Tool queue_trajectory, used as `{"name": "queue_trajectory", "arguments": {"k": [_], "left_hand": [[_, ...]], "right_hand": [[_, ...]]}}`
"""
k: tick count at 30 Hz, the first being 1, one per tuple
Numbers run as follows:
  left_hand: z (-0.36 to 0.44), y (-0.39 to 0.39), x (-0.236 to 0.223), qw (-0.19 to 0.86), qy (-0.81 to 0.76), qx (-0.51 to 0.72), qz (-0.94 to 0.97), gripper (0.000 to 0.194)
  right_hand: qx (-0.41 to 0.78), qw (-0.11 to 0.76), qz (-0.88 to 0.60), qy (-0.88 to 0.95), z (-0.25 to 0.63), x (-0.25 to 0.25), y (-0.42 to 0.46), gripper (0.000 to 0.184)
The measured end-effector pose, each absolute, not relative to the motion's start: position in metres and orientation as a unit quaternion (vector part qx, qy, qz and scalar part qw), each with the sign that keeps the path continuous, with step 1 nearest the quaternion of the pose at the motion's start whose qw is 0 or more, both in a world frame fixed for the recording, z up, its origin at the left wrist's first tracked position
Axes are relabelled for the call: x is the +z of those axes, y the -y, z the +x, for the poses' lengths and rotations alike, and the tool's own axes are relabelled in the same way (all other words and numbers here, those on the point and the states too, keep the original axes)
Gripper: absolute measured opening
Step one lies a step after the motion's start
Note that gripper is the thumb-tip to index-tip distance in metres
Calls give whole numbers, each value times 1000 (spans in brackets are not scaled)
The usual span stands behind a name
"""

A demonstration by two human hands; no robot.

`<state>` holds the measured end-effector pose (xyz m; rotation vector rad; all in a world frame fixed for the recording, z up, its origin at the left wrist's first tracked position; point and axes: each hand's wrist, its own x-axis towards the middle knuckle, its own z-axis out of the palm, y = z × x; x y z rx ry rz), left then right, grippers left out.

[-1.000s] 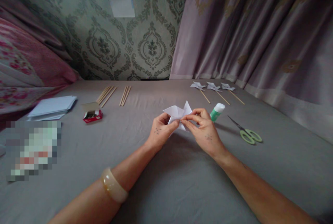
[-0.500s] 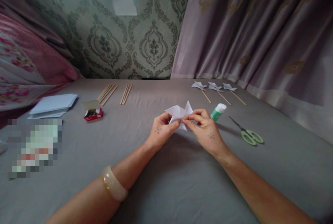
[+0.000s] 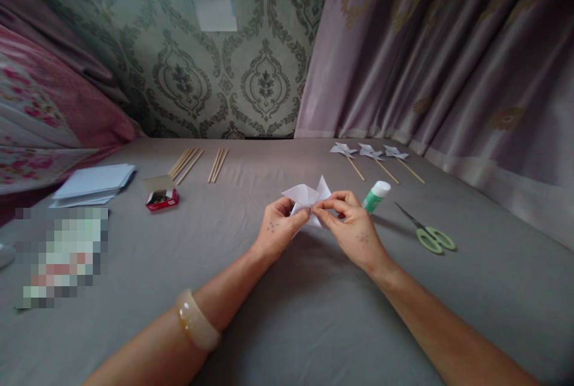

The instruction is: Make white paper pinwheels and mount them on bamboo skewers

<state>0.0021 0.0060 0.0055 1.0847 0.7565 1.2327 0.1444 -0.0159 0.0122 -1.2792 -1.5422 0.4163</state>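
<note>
At the far left, a pixelated item (image 3: 63,257) lies on the grey cloth (image 3: 161,266), with a stack of white paper (image 3: 94,184) beyond it. Next comes a small red box (image 3: 162,199), its flap up and small contents inside, too small to name. Behind and to the right of it lie loose sticks in 2 groups, a larger bunch (image 3: 183,163) and a smaller bunch (image 3: 218,165), well apart from the hands. Near the middle, the left hand (image 3: 275,224) pinches a folded white paper pinwheel (image 3: 305,196) between thumb and fingers. The right hand (image 3: 352,224) has its thumb and fingertips pressed together at the pinwheel's centre; whether they grip a small part there cannot be told. A glue stick (image 3: 376,196) is just beyond the right hand, and farther back lie 3 pinwheels (image 3: 370,151), each on a stick. A pair of scissors (image 3: 433,238) lies farthest right. So 3 look finished, while the held pinwheel has its blades shaped but shows no stick, its centre probably not yet fixed; the spare sticks and paper appear unused.
</note>
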Motion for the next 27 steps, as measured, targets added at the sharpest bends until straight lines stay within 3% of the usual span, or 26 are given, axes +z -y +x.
{"name": "queue_trajectory", "arguments": {"k": [11,18,27], "left_hand": [[2,-5,7,592,-342,538,493,12],[1,-8,1,600,-306,561,481,28],[2,-11,-3,582,-312,569,490,27]], "right_hand": [[140,520,-548,641,139,13,18,11],[131,530,-559,624,134,9,18,13],[172,523,-550,628,130,7,16,11]]}}
